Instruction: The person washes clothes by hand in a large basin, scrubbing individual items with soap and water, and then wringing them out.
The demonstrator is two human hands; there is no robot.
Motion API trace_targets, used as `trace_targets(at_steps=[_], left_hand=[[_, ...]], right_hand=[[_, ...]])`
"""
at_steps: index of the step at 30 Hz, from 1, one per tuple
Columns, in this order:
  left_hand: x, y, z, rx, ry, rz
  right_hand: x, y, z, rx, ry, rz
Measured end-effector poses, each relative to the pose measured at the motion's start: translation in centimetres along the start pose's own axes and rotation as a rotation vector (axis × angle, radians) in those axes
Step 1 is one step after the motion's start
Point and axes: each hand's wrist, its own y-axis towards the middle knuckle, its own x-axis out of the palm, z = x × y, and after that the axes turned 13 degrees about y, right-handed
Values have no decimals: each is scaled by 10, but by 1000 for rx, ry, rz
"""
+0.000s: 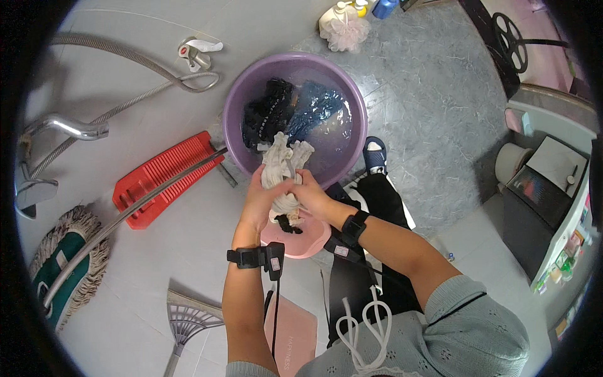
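A crumpled, wet-looking white cloth (275,160) is gripped by both my hands over the near rim of a large purple basin (231,125). My left hand (259,200) is wrapped round its left side. From the right, my right hand (308,193) closes on it, close against the left. The cloth's lower part bunches between my palms, and its exact kind cannot be made out. Black cloth (269,113) and dark blue cloth (315,107) lie in the basin's water. Just below my hands stands a small pink basin (306,242) with a black cloth piece (287,224) in it.
To the left are a red plastic washboard-like piece (164,179), a mop (75,264) and a broom (188,314). A wall tap (195,55) and shower hose (119,60) are at upper left. Bottles with a bath puff (347,31) stand at the far side.
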Motion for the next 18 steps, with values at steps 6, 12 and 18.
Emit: trace_targets(at_steps=[6,12,18], left_hand=[[14,-7,11,166,957,-74],[21,12,20,9,1194,-19],[23,-4,28,-51,651,-140]], right_hand=[[-13,6,-6,220,161,-74],[-51,37,10,-75,2,-299],[-80,48,-19,315,361,130]])
